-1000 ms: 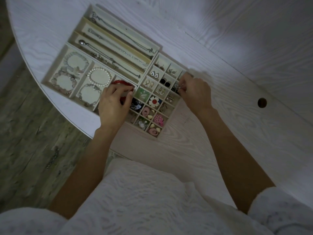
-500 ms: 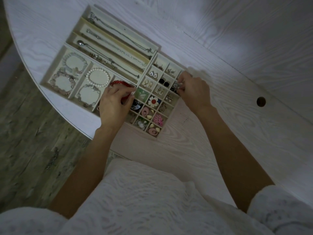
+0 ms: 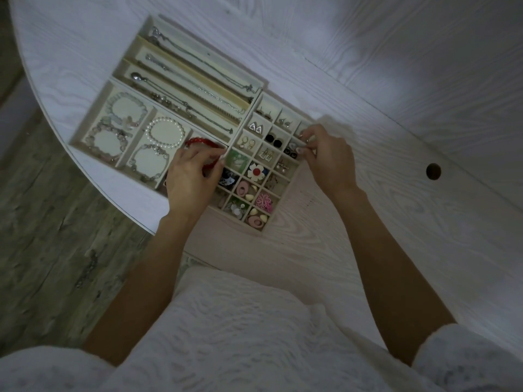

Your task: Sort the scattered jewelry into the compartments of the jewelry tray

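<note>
The jewelry tray (image 3: 261, 89) lies on the white table. Long slots hold necklaces (image 3: 198, 89), square ones hold beaded bracelets (image 3: 165, 132), and a grid of small cells holds earrings, among them a white flower piece (image 3: 256, 171). My left hand (image 3: 189, 182) lies over the bracelet section's near right corner and grips a red beaded bracelet (image 3: 198, 142), partly hidden under its fingers. My right hand (image 3: 329, 159) is at the grid's far right edge, its fingertips pinching a small item too small to identify.
The white wood-grain table (image 3: 396, 108) has a curved near edge and a round cable hole (image 3: 433, 171) to the right of the tray. Grey wood floor (image 3: 42, 236) shows on the left. My white clothing fills the bottom of the view.
Both hands stay at the tray with only slight finger shifts. My left hand still holds the red bracelet and my right hand remains at the grid's far right cells.
</note>
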Demonstrator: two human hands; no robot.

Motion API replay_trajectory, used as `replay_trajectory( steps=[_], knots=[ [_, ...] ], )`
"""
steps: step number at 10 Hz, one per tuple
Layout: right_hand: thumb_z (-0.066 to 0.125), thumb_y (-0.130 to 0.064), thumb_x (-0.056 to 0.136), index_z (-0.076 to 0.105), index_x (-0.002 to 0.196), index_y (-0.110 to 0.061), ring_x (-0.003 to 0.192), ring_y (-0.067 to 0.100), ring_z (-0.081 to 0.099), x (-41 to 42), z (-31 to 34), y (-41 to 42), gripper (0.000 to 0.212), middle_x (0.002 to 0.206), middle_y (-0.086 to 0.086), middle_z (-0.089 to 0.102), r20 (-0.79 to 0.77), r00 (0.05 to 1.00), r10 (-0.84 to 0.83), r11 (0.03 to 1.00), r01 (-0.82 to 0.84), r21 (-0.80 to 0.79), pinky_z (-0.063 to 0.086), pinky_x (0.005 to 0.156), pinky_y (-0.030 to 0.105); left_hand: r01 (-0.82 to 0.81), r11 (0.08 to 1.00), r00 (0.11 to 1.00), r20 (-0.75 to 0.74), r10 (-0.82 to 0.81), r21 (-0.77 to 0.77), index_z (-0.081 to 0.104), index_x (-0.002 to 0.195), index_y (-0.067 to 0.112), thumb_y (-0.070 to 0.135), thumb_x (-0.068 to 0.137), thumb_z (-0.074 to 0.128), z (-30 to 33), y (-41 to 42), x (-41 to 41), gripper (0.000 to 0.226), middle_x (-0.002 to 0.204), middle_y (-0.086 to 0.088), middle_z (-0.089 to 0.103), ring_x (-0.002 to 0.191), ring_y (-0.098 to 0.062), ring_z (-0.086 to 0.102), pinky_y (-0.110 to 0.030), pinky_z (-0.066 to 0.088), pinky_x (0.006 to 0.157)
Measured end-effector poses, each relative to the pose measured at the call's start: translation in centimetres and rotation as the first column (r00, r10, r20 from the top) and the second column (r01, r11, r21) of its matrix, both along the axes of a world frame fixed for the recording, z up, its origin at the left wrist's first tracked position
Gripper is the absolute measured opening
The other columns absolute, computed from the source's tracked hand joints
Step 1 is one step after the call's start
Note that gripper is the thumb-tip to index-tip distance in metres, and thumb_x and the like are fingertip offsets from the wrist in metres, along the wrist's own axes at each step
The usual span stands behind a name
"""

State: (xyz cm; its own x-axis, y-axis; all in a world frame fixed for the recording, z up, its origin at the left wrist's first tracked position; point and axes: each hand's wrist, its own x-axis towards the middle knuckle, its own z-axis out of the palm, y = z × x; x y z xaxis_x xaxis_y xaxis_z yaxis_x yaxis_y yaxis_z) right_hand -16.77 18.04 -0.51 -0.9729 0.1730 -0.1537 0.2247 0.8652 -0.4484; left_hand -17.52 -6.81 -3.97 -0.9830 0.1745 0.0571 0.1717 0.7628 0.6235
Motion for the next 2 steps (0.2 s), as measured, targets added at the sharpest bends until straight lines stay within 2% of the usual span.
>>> replay_trajectory(
  steps=[1, 2],
  knots=[
    [0.062, -0.016, 0.089, 0.060, 0.108, -0.011, 0.085, 0.018, 0.064, 0.70, 0.23, 0.01, 0.020, 0.096, 0.005, 0.070, -0.046, 0.998, -0.036, 0.997, 0.033, -0.065, 0.051, 0.073, 0.031, 0.015, 1.000, 1.000, 0.002, -0.015, 0.004, 0.070, 0.107, 0.014, 0.019, 0.088, 0.065, 0.05, -0.05, -0.07, 0.020, 0.105, -0.005, 0.068, 0.096, -0.024, 0.061, -0.034, 0.043, 0.087],
    [0.059, -0.021, 0.091, 0.062, 0.107, -0.012, 0.085, 0.017, 0.060, 1.24, 0.44, -0.26, 0.019, 0.097, 0.001, 0.068, -0.070, 0.995, -0.078, 0.994, 0.072, -0.085, 0.043, 0.069, 0.026, 0.013, 1.000, 1.000, 0.003, -0.013, -0.009, 0.069, 0.107, 0.013, 0.016, 0.087, 0.066, 0.08, 0.11, 0.02, 0.020, 0.105, -0.006, 0.068, 0.095, -0.024, 0.060, -0.035, 0.042, 0.091]
  ],
)
